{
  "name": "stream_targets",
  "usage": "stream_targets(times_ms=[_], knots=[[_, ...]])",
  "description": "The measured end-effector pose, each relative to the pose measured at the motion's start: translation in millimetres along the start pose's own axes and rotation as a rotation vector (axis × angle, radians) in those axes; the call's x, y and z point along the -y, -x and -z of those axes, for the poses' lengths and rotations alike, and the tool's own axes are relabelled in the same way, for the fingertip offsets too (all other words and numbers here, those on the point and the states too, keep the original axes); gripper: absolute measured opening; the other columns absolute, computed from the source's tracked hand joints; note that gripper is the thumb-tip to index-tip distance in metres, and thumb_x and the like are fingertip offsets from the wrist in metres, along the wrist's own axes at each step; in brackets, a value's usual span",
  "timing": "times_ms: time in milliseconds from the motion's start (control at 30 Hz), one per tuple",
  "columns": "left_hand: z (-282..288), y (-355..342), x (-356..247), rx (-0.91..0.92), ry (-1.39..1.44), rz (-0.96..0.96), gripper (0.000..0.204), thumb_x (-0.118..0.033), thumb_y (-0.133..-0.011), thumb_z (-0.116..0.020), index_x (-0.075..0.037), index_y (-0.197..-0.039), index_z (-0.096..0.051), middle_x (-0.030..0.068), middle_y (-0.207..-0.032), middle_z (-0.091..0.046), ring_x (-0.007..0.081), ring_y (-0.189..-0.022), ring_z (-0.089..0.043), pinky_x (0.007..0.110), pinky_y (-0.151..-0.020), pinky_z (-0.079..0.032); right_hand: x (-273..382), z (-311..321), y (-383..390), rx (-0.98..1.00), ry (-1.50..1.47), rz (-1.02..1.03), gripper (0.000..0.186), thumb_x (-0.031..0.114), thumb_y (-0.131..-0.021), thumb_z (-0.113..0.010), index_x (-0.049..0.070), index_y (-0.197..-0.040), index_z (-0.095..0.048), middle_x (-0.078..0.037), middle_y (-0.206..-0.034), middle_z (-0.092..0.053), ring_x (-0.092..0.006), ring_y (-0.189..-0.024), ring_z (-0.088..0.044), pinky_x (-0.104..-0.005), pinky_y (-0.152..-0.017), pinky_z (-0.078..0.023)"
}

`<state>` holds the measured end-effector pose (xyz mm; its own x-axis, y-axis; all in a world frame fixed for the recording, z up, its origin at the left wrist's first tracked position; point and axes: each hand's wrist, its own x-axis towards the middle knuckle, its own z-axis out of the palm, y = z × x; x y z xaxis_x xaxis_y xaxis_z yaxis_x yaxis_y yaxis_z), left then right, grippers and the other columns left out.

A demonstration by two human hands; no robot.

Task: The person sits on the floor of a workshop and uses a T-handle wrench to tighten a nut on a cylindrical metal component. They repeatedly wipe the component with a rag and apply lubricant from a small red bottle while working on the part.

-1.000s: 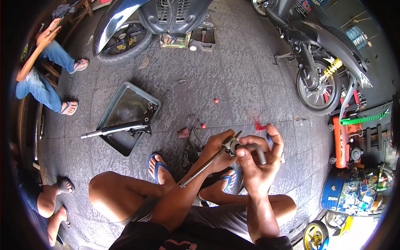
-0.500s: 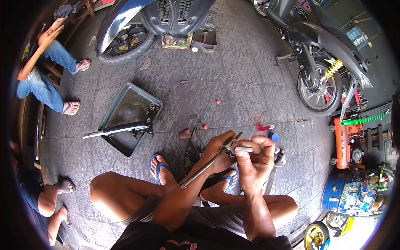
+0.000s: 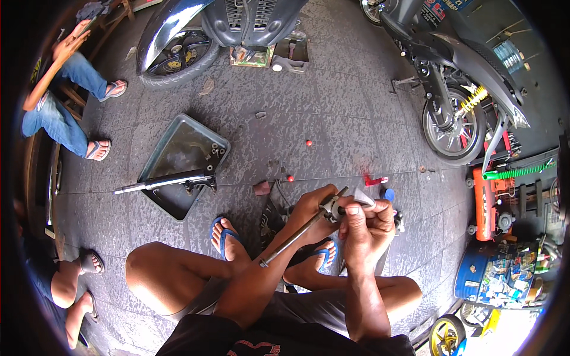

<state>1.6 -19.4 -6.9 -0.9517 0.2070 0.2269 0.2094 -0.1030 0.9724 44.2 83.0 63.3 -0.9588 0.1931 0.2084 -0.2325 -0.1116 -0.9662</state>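
My left hand (image 3: 316,215) is closed around a long metal rod (image 3: 291,244) with a thick collar (image 3: 330,206) near its upper end. The rod slants down to the left, across my left forearm. Close against the collar, my right hand (image 3: 369,232) pinches a small folded grey sheet (image 3: 364,197) that looks like sandpaper, between thumb and fingers. My fingers partly hide where the sheet and the metal part meet. Both hands are above my feet in blue flip-flops (image 3: 228,238).
To the left, a tray (image 3: 148,160) holds a fork tube (image 3: 163,181) and small parts. A reddish block (image 3: 261,188), red balls (image 3: 309,143) and a blue cap (image 3: 388,194) lie ahead. Motorcycles (image 3: 454,127) stand beyond, an orange compressor (image 3: 484,204) at right. People sit at left.
My right hand has turned slightly and come closer to the collar. The grey sheet, earlier a flat pale strip, now points upward beside it. The left hand keeps its grip on the rod.
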Motion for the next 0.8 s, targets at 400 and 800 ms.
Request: stream_targets(times_ms=[400,800], knots=[[-1.1,2.3,-1.0,0.031,-0.054,0.027,0.026,-0.003,-0.075,-0.08,-0.003,-0.089,-0.058,0.0085,-0.074,-0.063,0.0172,-0.068,-0.067,0.033,-0.059,-0.051,7.1,-2.9,2.3,-0.055,0.025,-0.058,0.021,0.005,-0.093,-0.071,0.003,-0.109,-0.058,-0.012,-0.101,-0.073,-0.005,-0.062,-0.058,-0.019,-0.053,-0.046],[-6.2,3.6,-5.2,0.049,0.078,0.08,0.022,-0.005,-0.078,-0.075,-0.004,-0.082,-0.053,0.0115,-0.071,-0.063,0.0205,-0.065,-0.065,0.035,-0.06,-0.05,-2.2,9.3,4.8,-0.037,-0.029,-0.01,0.035,0.006,-0.095,-0.068,0.003,-0.127,-0.054,-0.014,-0.1,-0.073,-0.0085,-0.06,-0.059,-0.0215,-0.05,-0.049]])
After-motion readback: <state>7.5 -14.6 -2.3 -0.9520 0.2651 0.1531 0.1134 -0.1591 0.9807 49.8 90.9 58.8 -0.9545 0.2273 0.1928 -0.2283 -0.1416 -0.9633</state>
